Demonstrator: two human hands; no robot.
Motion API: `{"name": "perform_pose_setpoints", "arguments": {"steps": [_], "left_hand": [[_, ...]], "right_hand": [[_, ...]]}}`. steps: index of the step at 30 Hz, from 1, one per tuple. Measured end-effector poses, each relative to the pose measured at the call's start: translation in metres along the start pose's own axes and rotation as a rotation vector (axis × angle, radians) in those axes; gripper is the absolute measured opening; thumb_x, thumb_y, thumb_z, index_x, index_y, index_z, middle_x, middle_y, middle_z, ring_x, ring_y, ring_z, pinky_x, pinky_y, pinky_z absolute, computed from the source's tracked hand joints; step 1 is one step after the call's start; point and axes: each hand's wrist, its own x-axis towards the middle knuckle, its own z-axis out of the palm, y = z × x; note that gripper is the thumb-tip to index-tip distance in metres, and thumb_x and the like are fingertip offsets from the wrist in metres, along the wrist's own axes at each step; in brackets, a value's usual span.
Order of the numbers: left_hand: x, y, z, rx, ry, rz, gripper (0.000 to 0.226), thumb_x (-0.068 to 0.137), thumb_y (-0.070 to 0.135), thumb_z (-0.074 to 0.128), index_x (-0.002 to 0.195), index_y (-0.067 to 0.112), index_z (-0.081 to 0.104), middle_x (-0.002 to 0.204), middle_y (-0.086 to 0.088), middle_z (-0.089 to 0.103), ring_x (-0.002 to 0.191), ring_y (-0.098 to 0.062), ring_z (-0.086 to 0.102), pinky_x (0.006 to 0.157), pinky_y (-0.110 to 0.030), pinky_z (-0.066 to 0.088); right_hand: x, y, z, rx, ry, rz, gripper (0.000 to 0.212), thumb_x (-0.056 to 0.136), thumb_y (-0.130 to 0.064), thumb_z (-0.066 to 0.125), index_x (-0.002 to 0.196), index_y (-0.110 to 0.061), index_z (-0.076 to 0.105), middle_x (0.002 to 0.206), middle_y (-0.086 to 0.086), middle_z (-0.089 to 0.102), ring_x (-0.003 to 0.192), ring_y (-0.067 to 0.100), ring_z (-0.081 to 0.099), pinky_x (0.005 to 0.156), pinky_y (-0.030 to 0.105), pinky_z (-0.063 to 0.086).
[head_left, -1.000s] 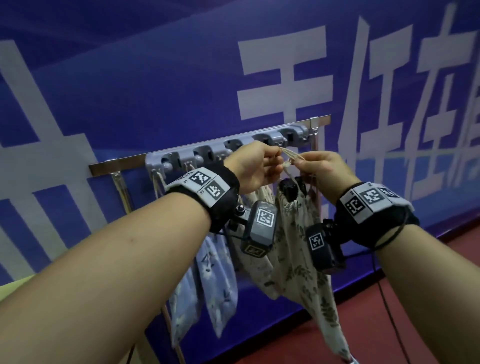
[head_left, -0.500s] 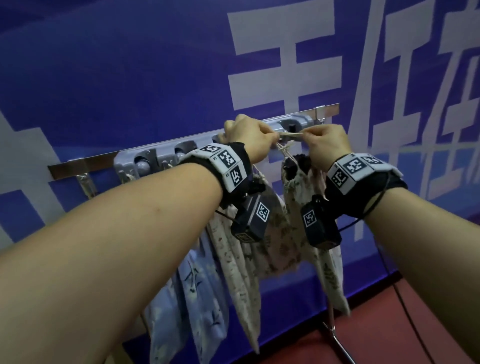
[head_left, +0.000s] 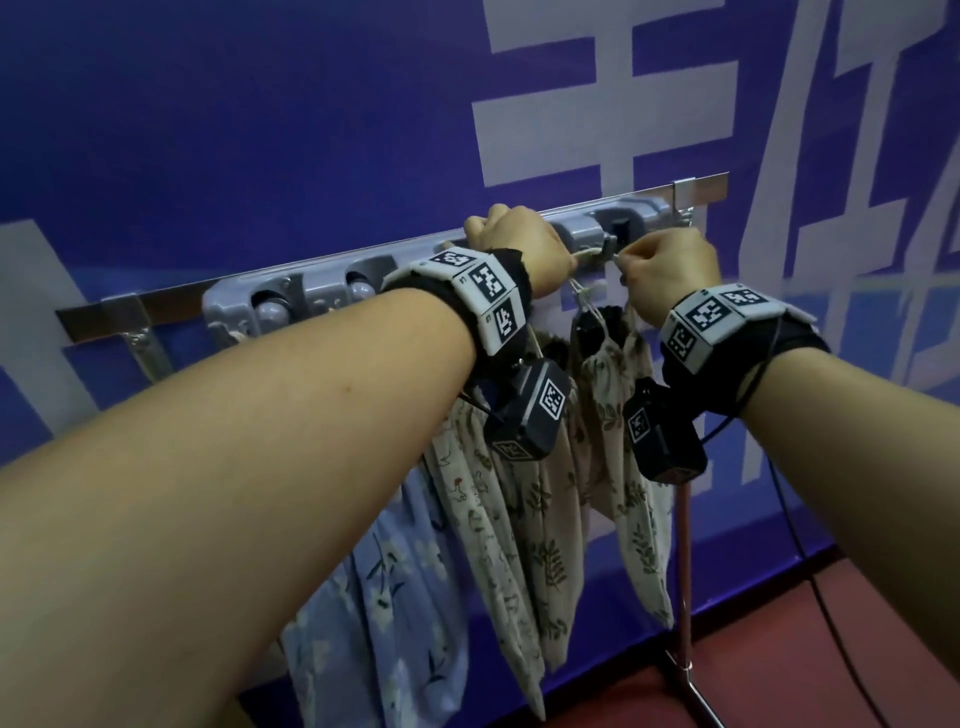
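- Our left hand (head_left: 519, 249) is closed in a fist around one end of a pale drawstring cord (head_left: 587, 253), knuckles up against the grey hook rack (head_left: 311, 292).
- Our right hand (head_left: 670, 265) pinches the other end of the cord between thumb and curled fingers, just to the right of the left hand.
- The short run of cord lies taut between the two grips, right at a small hook (head_left: 609, 243) on the rack. We cannot tell whether it sits over the hook or only against it.
- The leaf-print drawstring bag (head_left: 605, 384) hangs from that cord, below both hands and between our wrists, its gathered neck just under the grips.
- Left of it, another beige printed bag (head_left: 483, 499) and a blue floral bag (head_left: 384, 597) hang from the same rack.
- The rack is mounted on a metal rail (head_left: 701, 187) in front of a blue banner (head_left: 260, 130).
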Motion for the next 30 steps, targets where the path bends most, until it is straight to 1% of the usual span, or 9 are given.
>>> {"name": "perform_pose_setpoints", "arguments": {"steps": [2, 4, 7, 11, 15, 21, 23, 26, 30], "left_hand": [[0.001, -0.003, 0.001, 0.032, -0.052, 0.060, 0.028, 0.094, 0.038, 0.058, 0.114, 0.023, 0.070, 0.125, 0.003, 0.060, 0.125, -0.024, 0.040, 0.105, -0.035, 0.031], [-0.002, -0.007, 0.000, -0.007, -0.058, 0.076, 0.026, 0.093, 0.034, 0.059, 0.111, 0.021, 0.072, 0.121, 0.002, 0.064, 0.123, -0.024, 0.044, 0.105, -0.035, 0.037], [-0.013, -0.017, -0.007, -0.097, -0.068, 0.135, 0.022, 0.090, 0.035, 0.062, 0.099, 0.020, 0.075, 0.110, 0.001, 0.069, 0.115, -0.022, 0.054, 0.098, -0.036, 0.047], [-0.042, -0.031, -0.032, -0.306, -0.028, 0.179, 0.029, 0.093, 0.033, 0.059, 0.117, 0.019, 0.066, 0.114, 0.000, 0.068, 0.107, -0.019, 0.061, 0.091, -0.029, 0.048], [-0.073, -0.046, -0.068, -0.469, 0.033, 0.206, 0.029, 0.094, 0.029, 0.060, 0.120, 0.017, 0.064, 0.105, 0.003, 0.067, 0.094, -0.013, 0.062, 0.083, -0.024, 0.049], [-0.127, -0.106, -0.152, -0.527, 0.077, 0.074, 0.023, 0.092, 0.038, 0.060, 0.108, 0.022, 0.063, 0.096, -0.002, 0.067, 0.093, -0.023, 0.069, 0.085, -0.041, 0.056], [-0.146, -0.132, -0.173, -0.562, 0.095, -0.003, 0.029, 0.085, 0.045, 0.060, 0.105, 0.024, 0.062, 0.098, -0.005, 0.069, 0.094, -0.025, 0.069, 0.084, -0.043, 0.056], [-0.189, -0.193, -0.214, -0.604, 0.139, -0.127, 0.025, 0.094, 0.037, 0.057, 0.110, 0.018, 0.062, 0.091, -0.002, 0.070, 0.083, -0.021, 0.069, 0.071, -0.029, 0.054], [-0.253, -0.275, -0.251, -0.685, 0.215, -0.300, 0.015, 0.100, 0.029, 0.051, 0.101, 0.016, 0.059, 0.075, 0.002, 0.063, 0.065, -0.011, 0.058, 0.051, -0.016, 0.043]], "right_hand": [[-0.006, 0.007, 0.005, -0.026, -0.023, 0.019, 0.022, 0.093, -0.022, 0.055, 0.100, -0.012, 0.074, 0.100, 0.010, 0.072, 0.097, 0.025, 0.064, 0.079, 0.027, 0.048], [-0.012, 0.010, 0.005, -0.013, -0.013, 0.029, 0.022, 0.093, -0.024, 0.056, 0.101, -0.013, 0.074, 0.102, 0.010, 0.071, 0.096, 0.023, 0.062, 0.073, 0.023, 0.039], [-0.020, 0.003, -0.002, 0.052, 0.028, 0.048, 0.024, 0.093, -0.021, 0.054, 0.109, -0.014, 0.070, 0.110, 0.006, 0.069, 0.098, 0.018, 0.061, 0.076, 0.018, 0.036], [-0.036, -0.017, -0.009, 0.107, 0.077, 0.034, 0.027, 0.091, -0.018, 0.052, 0.114, -0.013, 0.066, 0.115, 0.006, 0.067, 0.107, 0.021, 0.059, 0.082, 0.021, 0.038], [-0.058, -0.053, -0.017, 0.180, 0.072, 0.029, 0.028, 0.090, -0.017, 0.051, 0.114, -0.014, 0.066, 0.114, 0.005, 0.066, 0.105, 0.021, 0.060, 0.081, 0.021, 0.039], [-0.120, -0.143, -0.012, 0.272, -0.083, -0.068, 0.021, 0.086, -0.019, 0.055, 0.099, -0.011, 0.070, 0.096, 0.006, 0.069, 0.097, 0.023, 0.063, 0.085, 0.029, 0.049], [-0.141, -0.171, -0.004, 0.324, -0.157, -0.073, 0.014, 0.083, -0.021, 0.058, 0.086, -0.013, 0.069, 0.093, 0.010, 0.071, 0.094, 0.027, 0.065, 0.087, 0.038, 0.052], [-0.194, -0.227, 0.019, 0.464, -0.304, -0.031, 0.017, 0.082, -0.022, 0.060, 0.066, -0.016, 0.059, 0.082, 0.012, 0.068, 0.081, 0.031, 0.065, 0.082, 0.044, 0.054], [-0.265, -0.285, 0.055, 0.530, -0.523, -0.002, 0.027, 0.091, -0.014, 0.055, 0.064, -0.018, 0.053, 0.070, 0.010, 0.058, 0.059, 0.021, 0.054, 0.052, 0.026, 0.040]]}}
